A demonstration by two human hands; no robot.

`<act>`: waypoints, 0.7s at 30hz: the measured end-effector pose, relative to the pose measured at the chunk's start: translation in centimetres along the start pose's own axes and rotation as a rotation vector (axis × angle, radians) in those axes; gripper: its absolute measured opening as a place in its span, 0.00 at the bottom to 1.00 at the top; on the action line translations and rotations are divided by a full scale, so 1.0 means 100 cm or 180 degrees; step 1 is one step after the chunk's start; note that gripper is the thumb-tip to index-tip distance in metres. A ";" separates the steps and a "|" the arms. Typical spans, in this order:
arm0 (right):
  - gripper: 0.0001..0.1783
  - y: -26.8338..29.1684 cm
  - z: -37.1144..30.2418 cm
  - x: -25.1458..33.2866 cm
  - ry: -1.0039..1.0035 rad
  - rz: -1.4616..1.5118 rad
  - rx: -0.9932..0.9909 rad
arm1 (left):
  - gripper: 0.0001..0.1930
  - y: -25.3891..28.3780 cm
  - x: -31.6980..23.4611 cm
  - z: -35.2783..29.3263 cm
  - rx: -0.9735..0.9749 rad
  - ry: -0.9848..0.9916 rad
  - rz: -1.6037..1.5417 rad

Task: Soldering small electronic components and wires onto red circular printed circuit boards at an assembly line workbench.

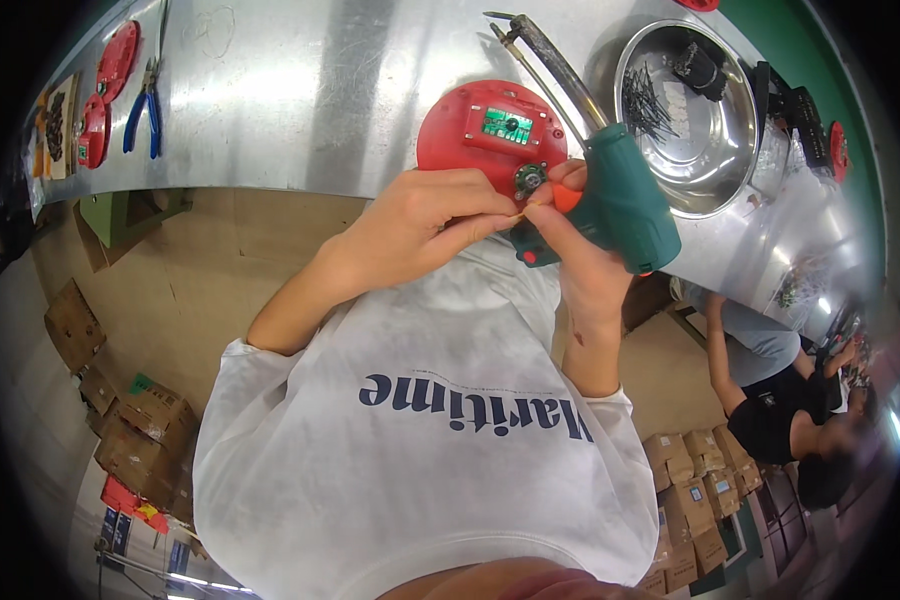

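At the table's near edge lies a round red plastic housing (442, 130) with a green circuit board (500, 122) set in its raised middle. Just below the board is a small round component (530, 179), close to the fingertips of both hands. My left hand (420, 222) is closed in a pinch at that spot; whatever lies between its fingertips is too small to name. My right hand (585, 250) wraps the handle of a dark green soldering gun (635, 195) with an orange trigger. The gun's metal tip points away to the upper left, above the table, and my right thumb and finger meet near the left fingertips.
Right of the gun stands a shiny steel bowl (705, 180) with black wires. At far left lie blue-handled pliers (145, 115), red housing parts (117, 60) and a cardboard tray (62, 125). A person (770, 400) sits at the right; cartons (695, 490) are stacked behind.
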State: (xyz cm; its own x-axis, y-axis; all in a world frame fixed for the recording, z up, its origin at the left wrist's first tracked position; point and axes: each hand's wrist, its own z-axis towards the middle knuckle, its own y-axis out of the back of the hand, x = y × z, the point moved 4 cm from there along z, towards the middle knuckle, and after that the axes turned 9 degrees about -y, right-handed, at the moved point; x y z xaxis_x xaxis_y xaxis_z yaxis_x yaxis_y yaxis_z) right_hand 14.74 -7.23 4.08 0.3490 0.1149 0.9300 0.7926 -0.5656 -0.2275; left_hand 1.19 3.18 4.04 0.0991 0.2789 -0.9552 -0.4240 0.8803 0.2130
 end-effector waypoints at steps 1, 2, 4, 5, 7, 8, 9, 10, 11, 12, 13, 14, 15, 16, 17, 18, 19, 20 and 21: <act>0.20 0.000 0.000 -0.001 -0.0124 0.0042 0.0072 | 0.05 0.001 0.001 0.001 0.0000 0.0001 -0.0014; 0.22 0.000 -0.001 -0.002 -0.0247 0.0084 0.0144 | 0.05 0.002 0.001 0.002 0.0053 -0.0055 0.0027; 0.22 -0.001 0.000 -0.005 -0.0123 0.0013 0.0129 | 0.04 0.002 0.001 0.002 0.0102 -0.0112 0.0062; 0.22 -0.001 0.000 -0.005 0.0006 -0.0049 0.0120 | 0.04 0.003 0.001 0.001 -0.0041 -0.0077 -0.0003; 0.22 -0.002 0.000 -0.007 -0.0053 0.0094 -0.0011 | 0.03 0.005 0.002 -0.001 -0.0186 -0.0042 -0.0068; 0.22 0.000 0.000 -0.008 -0.0109 0.0244 -0.0142 | 0.03 0.007 0.005 -0.004 -0.0272 0.0152 -0.0212; 0.22 0.000 0.001 -0.008 -0.0109 0.0244 -0.0141 | 0.03 0.008 0.008 -0.006 -0.0358 0.0346 -0.0355; 0.21 0.001 0.002 -0.009 -0.0050 0.0260 -0.0201 | 0.03 0.008 0.006 -0.007 -0.0362 0.0348 -0.0353; 0.19 0.002 0.002 -0.010 0.0010 0.0277 -0.0262 | 0.04 0.008 0.007 -0.007 -0.0468 0.0631 -0.0562; 0.19 0.007 0.001 -0.012 0.0007 0.0279 -0.0260 | 0.05 0.007 0.009 -0.008 -0.0573 0.0914 -0.0771; 0.21 0.008 0.000 -0.014 -0.0105 0.0481 0.0058 | 0.05 0.005 0.009 -0.007 -0.0580 0.0922 -0.0767; 0.23 0.007 -0.001 -0.015 -0.0217 0.0684 0.0374 | 0.06 0.003 0.008 -0.006 -0.0650 0.0879 -0.0701; 0.23 0.008 -0.002 -0.015 -0.0223 0.0688 0.0379 | 0.07 0.003 0.007 -0.005 -0.0717 0.0835 -0.0634; 0.23 0.007 -0.002 -0.011 -0.0179 0.0550 0.0258 | 0.07 0.001 0.007 -0.004 -0.0712 0.0841 -0.0638; 0.23 0.006 -0.001 -0.008 -0.0135 0.0413 0.0136 | 0.06 0.001 0.004 -0.002 -0.0660 0.0787 -0.0546; 0.23 0.006 -0.001 -0.006 -0.0138 0.0415 0.0126 | 0.06 0.000 0.002 -0.001 -0.0606 0.0732 -0.0455; 0.22 0.005 0.001 -0.006 -0.0154 0.0191 0.0060 | 0.06 -0.002 0.002 0.000 -0.0592 0.0732 -0.0456; 0.22 0.005 0.001 -0.005 -0.0171 -0.0033 -0.0006 | 0.06 -0.002 0.001 0.000 -0.0609 0.0580 -0.0374; 0.22 0.002 0.002 -0.002 -0.0168 -0.0027 -0.0019 | 0.06 -0.003 0.000 0.000 -0.0626 0.0428 -0.0291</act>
State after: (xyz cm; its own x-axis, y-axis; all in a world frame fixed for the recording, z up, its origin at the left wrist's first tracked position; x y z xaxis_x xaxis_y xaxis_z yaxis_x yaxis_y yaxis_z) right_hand 14.91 -7.24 3.75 0.3682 0.1627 0.9154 0.7928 -0.5692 -0.2178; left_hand 1.36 2.93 3.99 0.0300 0.1365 -0.9902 -0.5870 0.8042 0.0931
